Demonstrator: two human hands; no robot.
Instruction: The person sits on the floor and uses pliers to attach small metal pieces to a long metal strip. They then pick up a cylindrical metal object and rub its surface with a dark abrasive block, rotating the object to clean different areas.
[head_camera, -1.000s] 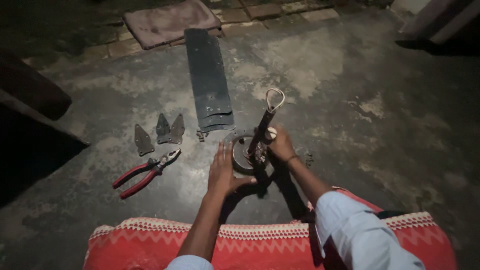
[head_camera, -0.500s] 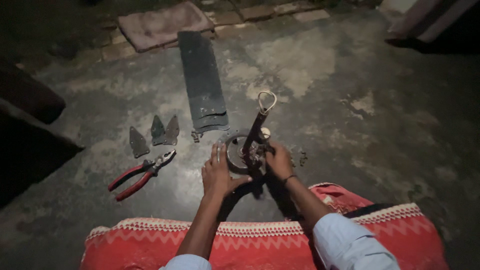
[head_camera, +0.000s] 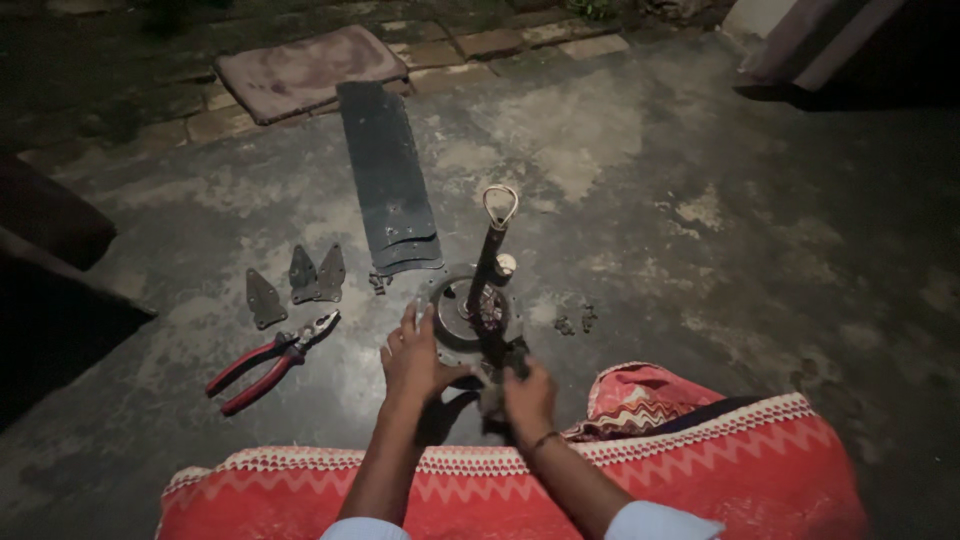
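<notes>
Fingers of left hand (head_camera: 412, 358) spread open on round fan motor (head_camera: 468, 318); right hand (head_camera: 527, 395) gripping its near edge.

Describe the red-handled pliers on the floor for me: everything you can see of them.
The pliers lie flat on the grey concrete floor, to the left of the left hand and clear of it. Two long red-sleeved handles are spread a little apart and point down-left; the dark metal head points up-right with its jaws slightly open. Nothing touches them. Three small pointed metal brackets lie just above, and the round motor housing sits to their right.
</notes>
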